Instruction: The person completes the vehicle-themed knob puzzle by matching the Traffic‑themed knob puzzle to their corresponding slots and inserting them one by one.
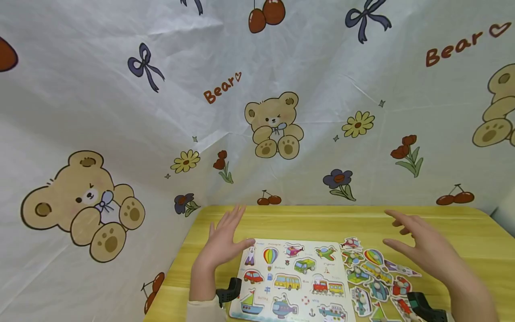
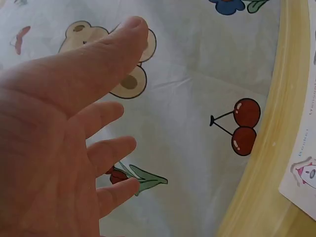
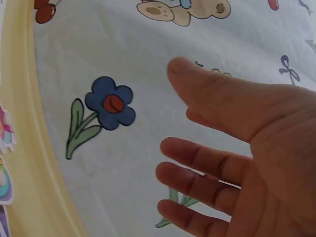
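A white puzzle board (image 1: 269, 287) printed with vehicles lies on the wooden table. Over its left edge in the head view, my left hand (image 1: 221, 243) is raised with fingers spread and nothing in it. My right hand (image 1: 426, 246) hovers on the far side of a heap of loose puzzle pieces (image 1: 378, 290), its fingers loosely extended and the palm bare. Among the pieces are a hot-air balloon piece (image 1: 374, 256) and a rocket piece (image 1: 402, 269). Both wrist views show bare palms, the left hand (image 2: 54, 123) and the right hand (image 3: 247, 148).
The wooden table (image 1: 306, 219) ends at a white curtain (image 1: 314, 67) printed with bears, flowers and cherries, which hangs behind and along the left side. Black wrist mounts, one a left strap (image 1: 229, 291) and one a right strap (image 1: 426, 308), sit at the wrists.
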Demonstrator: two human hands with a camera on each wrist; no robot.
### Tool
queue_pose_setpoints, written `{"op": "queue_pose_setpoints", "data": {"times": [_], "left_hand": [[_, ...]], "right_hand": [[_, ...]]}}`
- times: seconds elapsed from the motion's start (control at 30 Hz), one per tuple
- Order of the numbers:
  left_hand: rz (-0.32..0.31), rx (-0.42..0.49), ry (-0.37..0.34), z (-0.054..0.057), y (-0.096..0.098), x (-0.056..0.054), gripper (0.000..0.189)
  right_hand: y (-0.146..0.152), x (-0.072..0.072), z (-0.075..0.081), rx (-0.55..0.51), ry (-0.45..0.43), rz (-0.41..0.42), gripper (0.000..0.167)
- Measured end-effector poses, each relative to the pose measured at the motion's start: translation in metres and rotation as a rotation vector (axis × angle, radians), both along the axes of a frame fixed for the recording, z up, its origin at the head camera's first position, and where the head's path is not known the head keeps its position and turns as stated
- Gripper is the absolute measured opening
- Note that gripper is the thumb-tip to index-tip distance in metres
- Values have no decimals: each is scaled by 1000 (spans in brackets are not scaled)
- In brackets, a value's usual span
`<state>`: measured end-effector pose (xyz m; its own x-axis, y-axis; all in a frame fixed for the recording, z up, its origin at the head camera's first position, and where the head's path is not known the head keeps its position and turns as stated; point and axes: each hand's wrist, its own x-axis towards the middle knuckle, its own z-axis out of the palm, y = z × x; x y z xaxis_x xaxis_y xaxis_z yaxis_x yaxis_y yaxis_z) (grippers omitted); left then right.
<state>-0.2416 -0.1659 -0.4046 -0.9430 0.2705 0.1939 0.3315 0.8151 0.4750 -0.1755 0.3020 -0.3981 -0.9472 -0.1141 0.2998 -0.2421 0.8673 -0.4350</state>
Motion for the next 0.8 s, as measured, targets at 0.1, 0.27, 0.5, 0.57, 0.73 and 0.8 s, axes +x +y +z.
{"op": "queue_pose_setpoints", "data": {"times": [0.1, 0.27, 0.5, 0.57, 0.73, 0.8], "left_hand": [[-6, 17, -29, -7, -5, -5, 94], [-22, 32, -118, -23, -12, -12, 96], [-57, 11, -215, -46, -22, -22, 98], [-68, -2, -230, -52, -25, -24, 99], [-88, -23, -272, -67, -30, -28, 99], [-87, -31, -283, -72, -31, -30, 99]], "right_hand": [[-2, -5, -4, -23, 6, 3, 64], [-5, -12, -15, -77, 14, 2, 50], [-9, -19, -31, -133, -64, -1, 43], [-9, -22, -35, -143, -82, 2, 42], [-9, -25, -41, -158, -136, 2, 39], [-9, -26, -42, -163, -152, 4, 39]]}}
